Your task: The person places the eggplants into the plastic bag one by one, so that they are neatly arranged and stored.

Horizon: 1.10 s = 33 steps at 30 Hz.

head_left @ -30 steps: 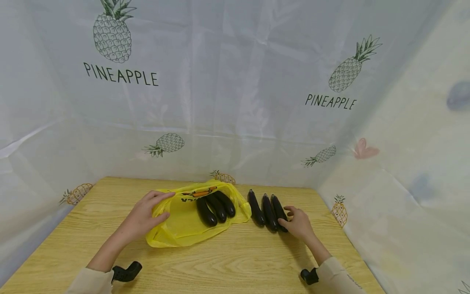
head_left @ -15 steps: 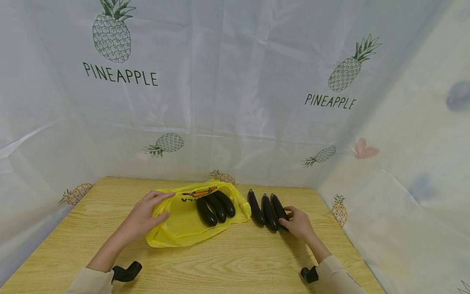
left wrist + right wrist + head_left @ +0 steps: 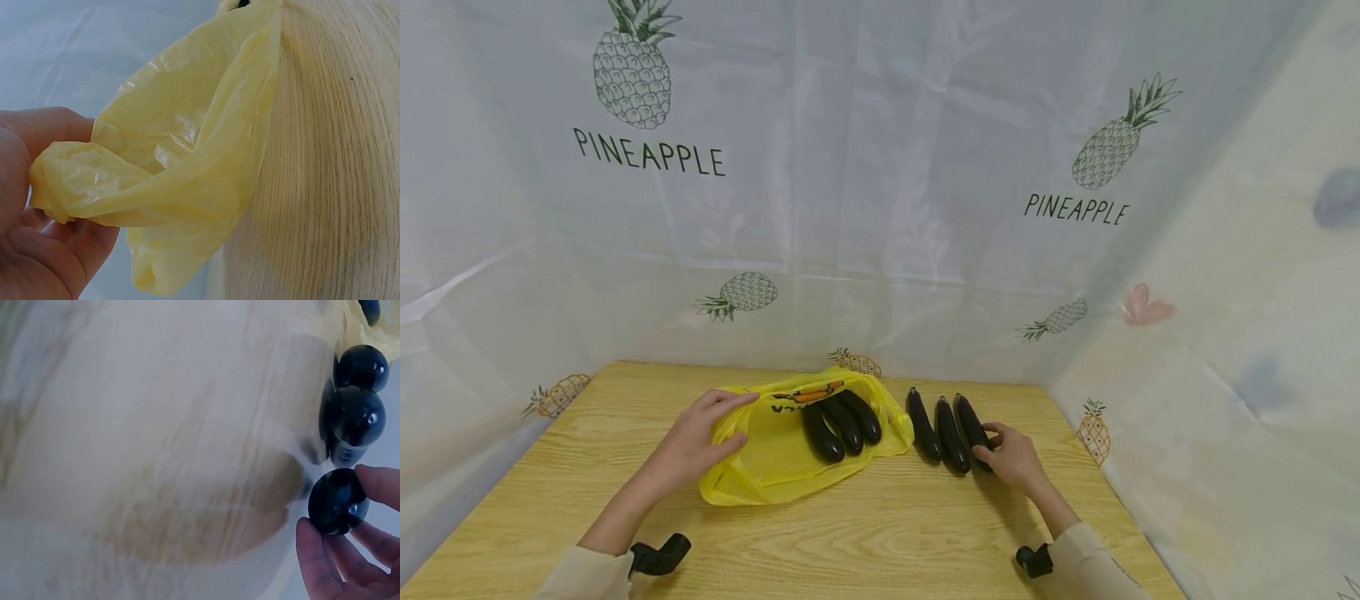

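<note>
My left hand [image 3: 694, 442] holds the rim of a yellow plastic bag [image 3: 760, 467] that lies on its side with its mouth spread. In the left wrist view, bunched plastic [image 3: 87, 175] sits between thumb and fingers. Inside the bag are 3 dark eggplants [image 3: 842, 425], side by side. To the right of the bag, two more eggplants [image 3: 951, 437] lie on the table. Beyond them, my right hand [image 3: 1017, 460] grips the near end of the rightmost eggplant [image 3: 972, 421]. The right wrist view shows this eggplant's rounded end [image 3: 338, 501] between thumb and fingers.
The wooden table [image 3: 865, 542] ends at a pineapple-printed curtain [image 3: 887, 208] behind and along the sides. Black wrist mounts [image 3: 658, 556] stick out from both sleeves.
The rightmost eggplant has shifted slightly right with my right hand, widening the gap to the one beside it. My left hand and the bag have stayed in place.
</note>
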Motion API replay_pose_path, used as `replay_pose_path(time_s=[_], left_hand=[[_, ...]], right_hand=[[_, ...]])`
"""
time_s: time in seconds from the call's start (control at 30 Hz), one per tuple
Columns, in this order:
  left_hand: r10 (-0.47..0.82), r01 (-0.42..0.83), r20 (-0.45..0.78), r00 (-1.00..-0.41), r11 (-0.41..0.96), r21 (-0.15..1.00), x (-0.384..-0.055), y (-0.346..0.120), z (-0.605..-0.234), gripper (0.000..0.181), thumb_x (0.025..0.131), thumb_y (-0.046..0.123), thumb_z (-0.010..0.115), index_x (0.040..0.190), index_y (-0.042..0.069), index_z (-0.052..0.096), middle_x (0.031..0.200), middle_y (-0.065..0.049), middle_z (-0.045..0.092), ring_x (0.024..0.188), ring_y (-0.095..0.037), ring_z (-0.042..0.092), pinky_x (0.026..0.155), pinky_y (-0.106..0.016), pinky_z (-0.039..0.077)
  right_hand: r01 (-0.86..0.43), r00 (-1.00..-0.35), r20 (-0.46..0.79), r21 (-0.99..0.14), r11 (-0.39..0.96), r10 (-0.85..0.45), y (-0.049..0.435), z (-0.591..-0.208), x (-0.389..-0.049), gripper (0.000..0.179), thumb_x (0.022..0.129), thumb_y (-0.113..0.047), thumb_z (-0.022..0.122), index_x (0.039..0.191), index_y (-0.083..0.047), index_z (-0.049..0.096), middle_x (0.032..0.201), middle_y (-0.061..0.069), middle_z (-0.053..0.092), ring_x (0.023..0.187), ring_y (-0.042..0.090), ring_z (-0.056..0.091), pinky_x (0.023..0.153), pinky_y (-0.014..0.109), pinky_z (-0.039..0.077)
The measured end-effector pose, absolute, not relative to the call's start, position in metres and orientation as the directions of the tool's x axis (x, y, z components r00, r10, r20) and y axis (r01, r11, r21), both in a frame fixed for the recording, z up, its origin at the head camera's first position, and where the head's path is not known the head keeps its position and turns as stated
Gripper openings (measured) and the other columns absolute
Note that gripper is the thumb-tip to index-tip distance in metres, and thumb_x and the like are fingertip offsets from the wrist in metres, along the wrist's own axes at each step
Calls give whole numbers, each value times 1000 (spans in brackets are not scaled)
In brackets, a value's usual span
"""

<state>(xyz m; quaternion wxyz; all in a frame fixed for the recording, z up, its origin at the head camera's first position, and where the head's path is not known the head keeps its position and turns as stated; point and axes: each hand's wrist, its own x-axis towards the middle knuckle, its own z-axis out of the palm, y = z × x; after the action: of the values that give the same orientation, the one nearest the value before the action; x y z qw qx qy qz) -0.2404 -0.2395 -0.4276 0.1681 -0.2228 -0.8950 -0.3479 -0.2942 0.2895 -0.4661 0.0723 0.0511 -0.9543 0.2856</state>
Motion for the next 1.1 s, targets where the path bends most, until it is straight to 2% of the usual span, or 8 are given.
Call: replay_pose_path(time_s=[0.2, 0.37, 0.8, 1.1], left_hand=[[285, 523, 464, -839, 661, 539, -241, -239, -428, 59, 95, 8, 81, 151, 12, 61, 129, -9, 62, 115, -32, 62, 90, -55, 55], [276, 516, 464, -842, 664, 541, -241, -240, -429, 60, 95, 7, 81, 151, 12, 61, 129, -9, 62, 116, -33, 62, 91, -56, 55], [282, 512, 450, -847, 659, 551, -241, -239, -428, 59, 95, 8, 80, 151, 12, 61, 130, -10, 61, 117, -35, 62, 92, -57, 55], [283, 509, 448, -848, 671, 539, -242, -240, -431, 60, 96, 6, 79, 152, 12, 60, 130, -9, 61, 118, -34, 62, 94, -58, 54]], right_hand=[[-173, -975, 214, -529, 831, -67, 285, -456, -291, 51, 98, -18, 79, 143, 1, 63, 112, 22, 75, 96, 38, 73, 74, 48, 61], [-212, -967, 237, -523, 826, -98, 275, -443, -286, 51, 97, -18, 79, 142, 0, 64, 113, 23, 74, 94, 38, 75, 72, 46, 62], [-291, -954, 224, -546, 786, -198, 239, -416, -269, 51, 96, -22, 82, 142, -7, 67, 115, 14, 75, 86, 22, 73, 69, 37, 60], [-387, -922, 207, -534, 752, -327, 210, -409, -259, 49, 96, -22, 81, 141, -6, 68, 109, 8, 74, 73, 10, 62, 64, 28, 51]])
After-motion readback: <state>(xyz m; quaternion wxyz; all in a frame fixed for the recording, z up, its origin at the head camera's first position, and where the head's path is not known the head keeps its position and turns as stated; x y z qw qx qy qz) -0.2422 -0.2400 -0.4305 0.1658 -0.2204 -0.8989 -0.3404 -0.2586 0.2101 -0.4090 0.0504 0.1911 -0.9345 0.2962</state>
